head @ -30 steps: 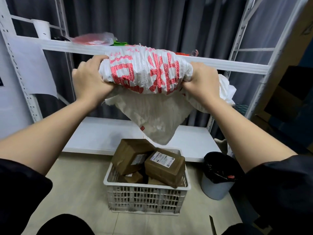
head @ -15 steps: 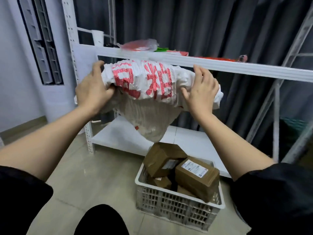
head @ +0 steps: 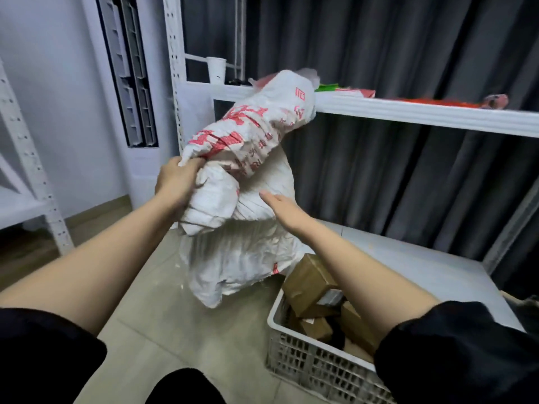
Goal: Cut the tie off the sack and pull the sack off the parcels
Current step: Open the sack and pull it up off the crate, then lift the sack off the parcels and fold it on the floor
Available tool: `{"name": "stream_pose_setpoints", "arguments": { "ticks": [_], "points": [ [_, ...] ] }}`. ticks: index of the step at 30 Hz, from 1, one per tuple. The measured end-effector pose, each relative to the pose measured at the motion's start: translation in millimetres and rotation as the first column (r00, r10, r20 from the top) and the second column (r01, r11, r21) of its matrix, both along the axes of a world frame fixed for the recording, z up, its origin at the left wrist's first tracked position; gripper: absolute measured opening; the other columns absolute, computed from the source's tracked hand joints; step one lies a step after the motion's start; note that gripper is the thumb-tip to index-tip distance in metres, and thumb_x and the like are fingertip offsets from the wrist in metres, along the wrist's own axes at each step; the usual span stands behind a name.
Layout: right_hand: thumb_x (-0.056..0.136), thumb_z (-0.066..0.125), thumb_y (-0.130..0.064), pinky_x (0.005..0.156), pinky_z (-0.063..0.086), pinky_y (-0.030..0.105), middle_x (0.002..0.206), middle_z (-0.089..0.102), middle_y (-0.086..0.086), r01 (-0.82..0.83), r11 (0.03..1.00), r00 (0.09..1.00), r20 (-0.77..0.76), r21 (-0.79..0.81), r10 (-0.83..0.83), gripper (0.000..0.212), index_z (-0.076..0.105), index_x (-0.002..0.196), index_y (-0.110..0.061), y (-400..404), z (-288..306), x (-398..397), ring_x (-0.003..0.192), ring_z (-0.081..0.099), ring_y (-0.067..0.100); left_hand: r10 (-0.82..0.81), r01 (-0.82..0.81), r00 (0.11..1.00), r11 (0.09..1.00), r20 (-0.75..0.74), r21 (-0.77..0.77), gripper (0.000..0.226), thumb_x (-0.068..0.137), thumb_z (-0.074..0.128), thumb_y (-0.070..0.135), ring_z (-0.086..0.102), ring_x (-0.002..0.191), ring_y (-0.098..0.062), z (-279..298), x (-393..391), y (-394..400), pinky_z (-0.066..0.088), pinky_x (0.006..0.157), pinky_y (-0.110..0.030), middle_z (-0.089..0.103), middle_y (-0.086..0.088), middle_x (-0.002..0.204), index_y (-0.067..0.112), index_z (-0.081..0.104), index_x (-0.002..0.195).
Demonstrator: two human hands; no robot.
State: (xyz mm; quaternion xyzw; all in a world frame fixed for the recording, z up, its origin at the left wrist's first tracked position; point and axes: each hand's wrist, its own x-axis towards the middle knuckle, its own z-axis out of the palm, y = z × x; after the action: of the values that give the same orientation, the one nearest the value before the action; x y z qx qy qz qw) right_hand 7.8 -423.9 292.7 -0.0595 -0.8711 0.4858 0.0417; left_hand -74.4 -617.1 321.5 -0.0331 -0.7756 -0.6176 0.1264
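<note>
Head view: only one camera, looking down at both arms.
Left hand (head: 178, 185): its fingers are curled tight into the crumpled cloth of the sack (head: 248, 176) and hold it up.
Right hand (head: 281, 207): flat, fingers straight and relaxed, holding nothing, just beside the sack's right side.
Sack: white with red print, empty and bunched, hanging in the air above the floor, its top end near the edge of the shelf (head: 423, 112).
Parcels (head: 312, 282): brown boxes, lying in the white crate (head: 315, 365) at the lower right.
</note>
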Motion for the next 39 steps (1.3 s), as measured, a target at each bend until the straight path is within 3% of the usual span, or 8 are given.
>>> {"name": "stream_pose_setpoints", "arguments": {
  "ticks": [4, 8, 12, 15, 20, 26, 32, 39],
  "points": [
    [0.102, 0.032, -0.041, 0.092, 0.035, 0.006, 0.134, 0.043, -0.011, -0.058, 0.863, 0.998, -0.062, -0.502, 0.031, 0.051, 0.038, 0.143, -0.012, -25, -4, -12, 0.126, 0.04, 0.006, -0.084, 0.082, 0.995, 0.995, 0.049, 0.05, 0.035, 0.089, 0.053, 0.049, 0.061, 0.094, -0.022, -14, 0, 10, 0.043, 0.081, -0.03, 0.065, -0.004, 0.099, 0.019, 0.065, 0.101],
    [0.079, 0.065, -0.061, 0.111, 0.037, 0.046, 0.14, 0.053, 0.008, -0.094, 0.657, 0.992, -0.123, -0.748, 0.001, 0.078, 0.045, 0.139, -0.015, -33, -18, -34, 0.129, 0.05, 0.026, -0.134, 0.136, 0.989, 0.99, 0.061, -0.041, 0.063, 0.095, 0.028, 0.061, 0.056, 0.106, -0.021, -25, 0, 14, 0.036, 0.086, -0.028, 0.064, -0.007, 0.117, 0.015, 0.064, 0.118],
    [0.069, 0.081, -0.035, 0.1, 0.047, 0.047, 0.131, 0.06, 0.007, -0.067, 0.571, 0.997, -0.074, -0.818, 0.01, 0.085, 0.037, 0.141, -0.021, -13, -16, -45, 0.116, 0.06, 0.027, -0.026, 0.037, 0.999, 0.97, 0.045, -0.242, 0.067, 0.095, 0.019, 0.062, 0.055, 0.108, -0.028, -34, -8, 12, 0.037, 0.084, -0.034, 0.062, -0.013, 0.124, 0.019, 0.065, 0.114],
    [0.083, 0.071, -0.015, 0.093, 0.052, 0.043, 0.132, 0.057, 0.01, 0.006, 0.694, 0.997, -0.051, -0.72, -0.061, 0.072, 0.031, 0.143, -0.018, 13, -4, -53, 0.113, 0.061, 0.028, 0.025, -0.015, 0.999, 0.97, 0.039, -0.243, 0.063, 0.091, 0.023, 0.062, 0.059, 0.099, -0.032, -41, -14, 6, 0.043, 0.087, -0.039, 0.067, -0.012, 0.106, 0.015, 0.065, 0.095],
    [0.074, 0.077, -0.034, 0.095, 0.049, 0.041, 0.133, 0.048, 0.003, 0.235, 0.903, 0.968, 0.005, -0.36, -0.25, 0.09, 0.024, 0.145, -0.016, 49, 24, -50, 0.116, 0.055, 0.027, 0.085, -0.081, 0.996, 0.974, 0.011, -0.213, 0.045, 0.076, 0.039, 0.058, 0.064, 0.09, -0.031, -45, -20, 0, 0.051, 0.086, -0.041, 0.069, -0.005, 0.09, 0.019, 0.06, 0.084],
    [0.087, 0.064, -0.023, 0.074, 0.048, 0.025, 0.12, 0.052, 0.007, 0.256, 0.744, 0.882, -0.167, -0.617, -0.441, 0.06, 0.036, 0.139, -0.014, 72, 34, -42, 0.094, 0.057, 0.015, 0.046, -0.055, 0.997, 0.982, -0.055, -0.182, 0.052, 0.075, 0.067, 0.027, 0.058, 0.102, -0.023, -34, -17, 7, 0.047, 0.095, -0.041, 0.061, 0.001, 0.108, 0.016, 0.045, 0.121],
    [0.085, 0.066, -0.042, 0.111, 0.028, 0.031, 0.152, 0.031, 0.004, -0.1, 0.988, 0.979, -0.191, -0.118, 0.076, 0.082, 0.019, 0.149, -0.02, 45, 16, -19, 0.136, 0.034, 0.014, 0.18, -0.193, 0.98, 0.96, -0.079, -0.205, 0.028, 0.073, 0.067, 0.037, 0.063, 0.097, -0.032, -32, -24, 3, 0.05, 0.085, -0.039, 0.069, -0.008, 0.101, 0.021, 0.054, 0.093],
    [0.057, 0.074, -0.07, 0.116, 0.021, 0.05, 0.16, 0.009, -0.006, -0.19, 0.926, 0.979, -0.005, 0.328, 0.203, 0.122, 0.001, 0.149, -0.038, -27, -39, -6, 0.147, 0.014, 0.02, 0.258, -0.277, 0.96, 0.918, -0.105, -0.283, 0.021, 0.087, 0.055, 0.029, 0.059, 0.097, -0.036, -24, -26, 10, 0.041, 0.075, -0.034, 0.065, -0.014, 0.094, 0.008, 0.058, 0.087]
  ]
}}
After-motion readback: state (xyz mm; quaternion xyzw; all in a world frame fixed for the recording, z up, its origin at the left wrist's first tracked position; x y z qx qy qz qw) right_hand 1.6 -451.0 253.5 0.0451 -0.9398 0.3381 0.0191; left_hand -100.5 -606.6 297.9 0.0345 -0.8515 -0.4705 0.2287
